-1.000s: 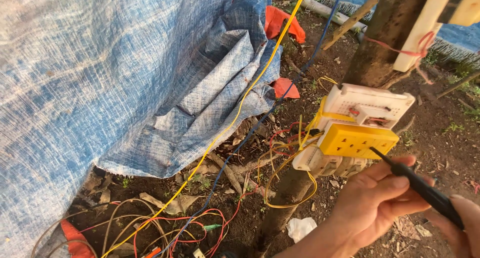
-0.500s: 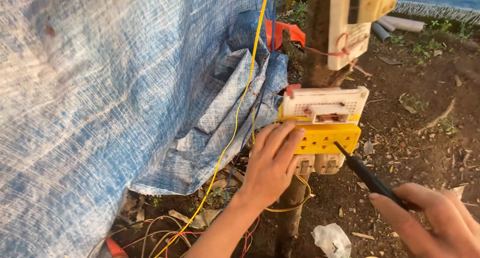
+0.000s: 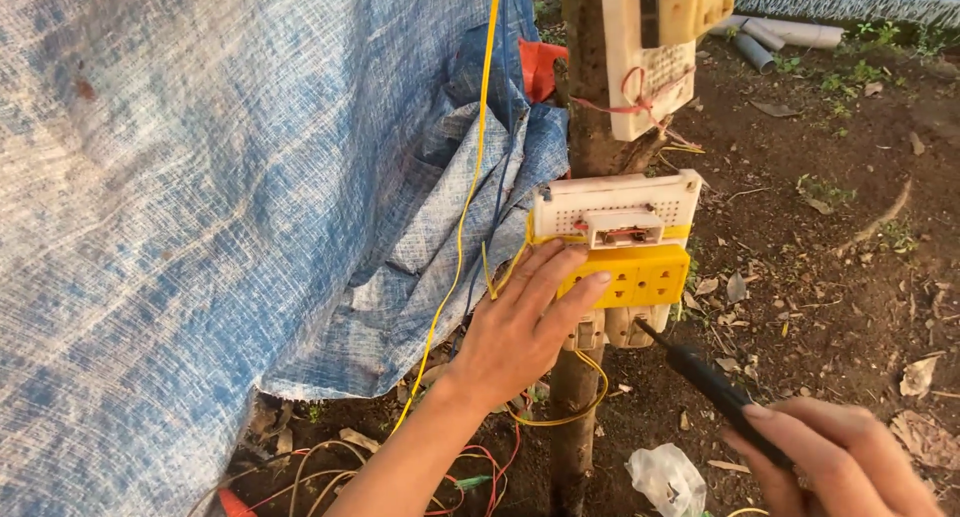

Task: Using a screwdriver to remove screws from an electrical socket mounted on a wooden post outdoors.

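1. Yellow socket block (image 3: 630,275) sits on a wooden post (image 3: 590,127), just under a white perforated board (image 3: 615,209); pale fittings hang below the block.
2. Left hand (image 3: 520,322) lies flat against the post, fingers (image 3: 565,282) spread and stretched, tips touching the left end of the yellow socket block. It grips nothing.
3. Right hand (image 3: 850,462) at lower right, fingers pinched round the handle of a dark screwdriver (image 3: 705,377).
4. Screwdriver tip points up-left, just beside the pale fitting under the block; contact cannot be told.
5. Second white board with a yellow part (image 3: 650,57) is tied higher on the post with red string.
6. Blue tarp (image 3: 200,207) fills the left side, bunched near the post.
7. Yellow wire (image 3: 470,197) runs down in front of the tarp; another loops under the left hand.
8. Red and yellow wires lie tangled on the ground at bottom.
9. Crumpled clear plastic bag (image 3: 665,477) lies on the dirt near the post base.
10. Grey pipes (image 3: 770,37) lie on the ground at upper right.
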